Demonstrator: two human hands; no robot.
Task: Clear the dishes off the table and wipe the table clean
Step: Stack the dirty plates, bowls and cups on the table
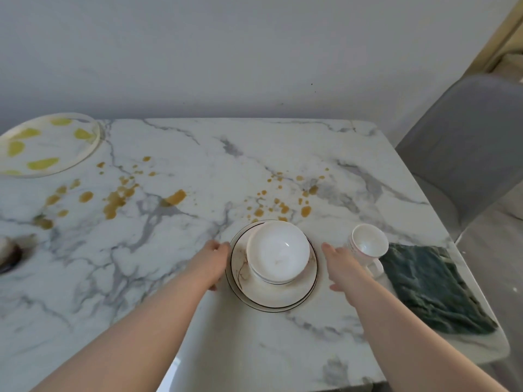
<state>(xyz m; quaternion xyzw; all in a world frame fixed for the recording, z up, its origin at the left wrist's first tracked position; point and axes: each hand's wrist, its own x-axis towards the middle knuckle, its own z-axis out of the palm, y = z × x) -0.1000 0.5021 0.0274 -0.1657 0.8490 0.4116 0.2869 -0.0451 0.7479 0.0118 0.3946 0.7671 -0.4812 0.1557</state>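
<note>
The white bowl sits on the black-rimmed plate, and the stack stands between my two hands on the marble table. My left hand is spread wide, fingers and thumb loosely curved, and rests against the plate's left rim without closing on it. My right hand is spread as well and holds nothing; it hovers just beside the plate's right rim, with a narrow gap between them. Just to the right of my right hand stands a white cup, handle towards me, and beyond that lies a folded dark green cloth near the table's edge. Brown spills dot the tabletop past my fingertips, and more spread far to the left of my left hand. A round tray with yellow-green shapes sits at the far left corner. A grey chair stands off to the right of the table.
</note>
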